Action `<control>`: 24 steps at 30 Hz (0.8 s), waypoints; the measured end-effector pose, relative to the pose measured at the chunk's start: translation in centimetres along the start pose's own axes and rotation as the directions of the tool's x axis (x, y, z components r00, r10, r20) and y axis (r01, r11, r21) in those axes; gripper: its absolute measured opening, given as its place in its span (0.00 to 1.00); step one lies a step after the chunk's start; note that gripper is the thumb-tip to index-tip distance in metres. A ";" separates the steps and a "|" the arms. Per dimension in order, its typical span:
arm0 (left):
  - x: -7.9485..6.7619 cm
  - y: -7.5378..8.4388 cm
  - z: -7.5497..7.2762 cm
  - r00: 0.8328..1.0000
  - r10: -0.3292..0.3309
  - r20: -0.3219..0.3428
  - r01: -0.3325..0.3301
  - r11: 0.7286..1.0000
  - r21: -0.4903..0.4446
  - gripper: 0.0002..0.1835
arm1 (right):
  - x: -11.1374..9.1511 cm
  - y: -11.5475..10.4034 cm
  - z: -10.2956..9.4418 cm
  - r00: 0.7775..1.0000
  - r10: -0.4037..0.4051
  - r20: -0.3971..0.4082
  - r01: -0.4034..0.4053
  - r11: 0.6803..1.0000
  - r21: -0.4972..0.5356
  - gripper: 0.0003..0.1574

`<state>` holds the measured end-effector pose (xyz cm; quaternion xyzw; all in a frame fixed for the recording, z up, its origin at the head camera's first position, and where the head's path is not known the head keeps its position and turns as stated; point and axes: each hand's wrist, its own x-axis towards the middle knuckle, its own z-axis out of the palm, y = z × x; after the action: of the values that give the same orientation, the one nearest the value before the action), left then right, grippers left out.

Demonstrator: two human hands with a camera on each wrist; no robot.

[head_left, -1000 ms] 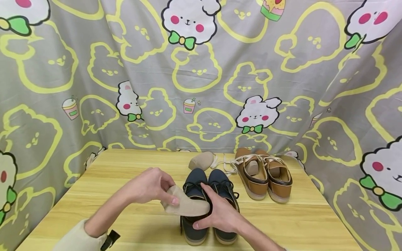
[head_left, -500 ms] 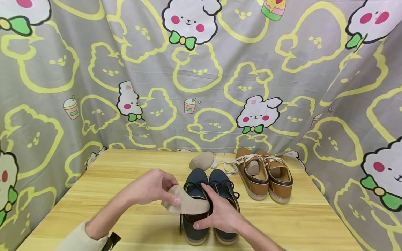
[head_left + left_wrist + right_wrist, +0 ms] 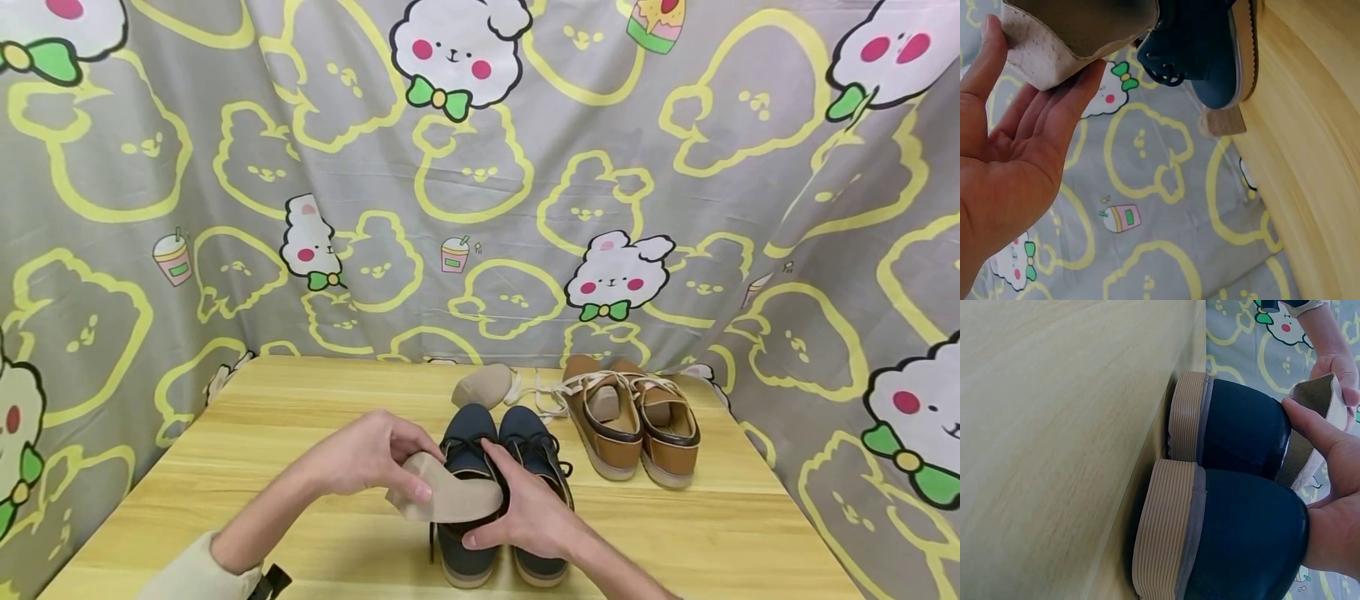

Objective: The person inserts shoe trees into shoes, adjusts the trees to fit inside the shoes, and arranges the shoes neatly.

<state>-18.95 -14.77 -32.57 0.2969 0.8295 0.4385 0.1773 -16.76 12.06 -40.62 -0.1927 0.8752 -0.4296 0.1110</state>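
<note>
Between my left hand's [image 3: 371,454] thumb and fingers is a beige moulded shoe insert [image 3: 442,493], pinched by its wide end. Its narrow end lies over the opening of the left navy lace-up shoe [image 3: 467,557]. The left wrist view shows the insert's hollow underside [image 3: 1100,28]. My right hand [image 3: 528,512] holds that shoe's collar, thumb on the heel rim and a finger near the laces; its other fingers are hidden. In the right wrist view the thumb meets the heel [image 3: 1241,428]. The other navy shoe [image 3: 534,442] stands alongside on the right, partly behind my hand.
Behind the navy shoes a second beige insert [image 3: 483,385] lies on the wooden table [image 3: 300,385]. A brown pair of shoes [image 3: 618,437] with loose cream laces [image 3: 543,392] stands back right, inserts inside. A patterned curtain [image 3: 480,208] surrounds the back and sides.
My left hand has shifted slightly right, and the insert's wide end has moved with it. The insert's angle has changed a little. My right hand and the shoes stay in place.
</note>
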 end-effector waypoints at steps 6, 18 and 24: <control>-0.1 0.3 0.3 1.000 0.018 -0.005 -0.018 0.999 0.030 0.15 | 0.0 0.0 0.0 1.000 0.003 0.001 -0.003 1.000 0.006 0.77; -0.1 0.9 0.7 0.998 0.033 -0.046 -0.026 0.988 0.151 0.15 | 0.0 -0.1 -0.1 1.000 -0.003 -0.008 0.003 1.000 -0.010 0.77; 0.6 1.0 1.7 0.993 0.057 -0.105 -0.033 0.975 0.218 0.15 | 0.0 0.0 0.0 1.000 -0.005 -0.007 0.005 1.000 -0.020 0.77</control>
<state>-18.18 -12.90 -32.72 0.3084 0.8738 0.3657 0.0877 -16.73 12.05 -40.62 -0.1944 0.8793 -0.4220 0.1050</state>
